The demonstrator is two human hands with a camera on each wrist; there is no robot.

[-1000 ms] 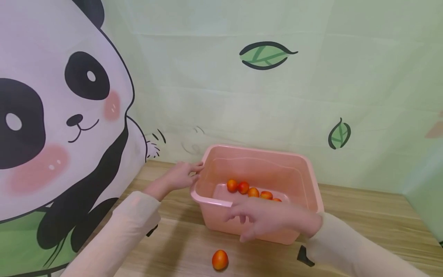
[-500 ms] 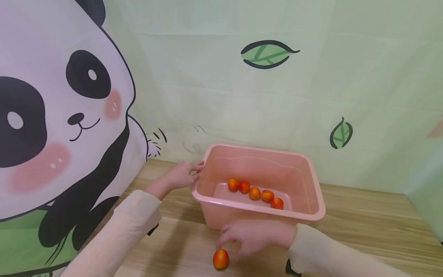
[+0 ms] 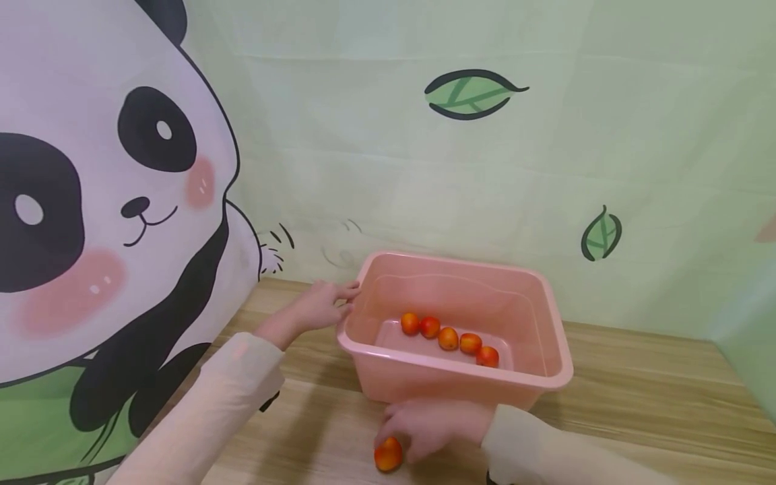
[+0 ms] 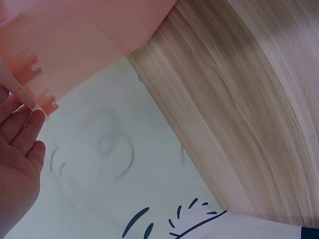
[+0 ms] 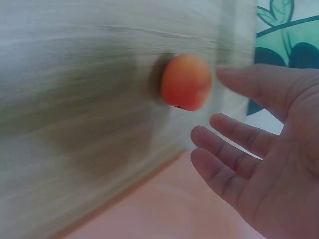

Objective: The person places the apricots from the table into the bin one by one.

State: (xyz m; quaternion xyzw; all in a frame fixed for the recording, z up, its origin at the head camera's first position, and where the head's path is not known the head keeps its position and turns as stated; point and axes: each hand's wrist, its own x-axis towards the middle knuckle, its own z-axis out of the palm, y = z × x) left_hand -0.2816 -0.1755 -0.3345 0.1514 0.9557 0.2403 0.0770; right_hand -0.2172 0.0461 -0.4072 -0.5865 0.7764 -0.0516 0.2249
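Note:
A pink plastic basin stands on the table, with several small red-orange fruits, tomato-like, in a row on its floor, among them a fruit. My left hand holds the basin's left rim; in the left wrist view its fingers sit under the rim, the thumb hidden. One more fruit lies on the table in front of the basin. My right hand is over and beside it. In the right wrist view, thumb and fingers spread around that fruit, with a small gap to it.
The wood-grain table meets a pale green cloth backdrop just behind the basin. A large printed panda fills the backdrop's left side. Dark bands show at both cuffs.
My right hand has come down from over the basin's front rim to the loose fruit on the table. The left hand has stayed at the rim.

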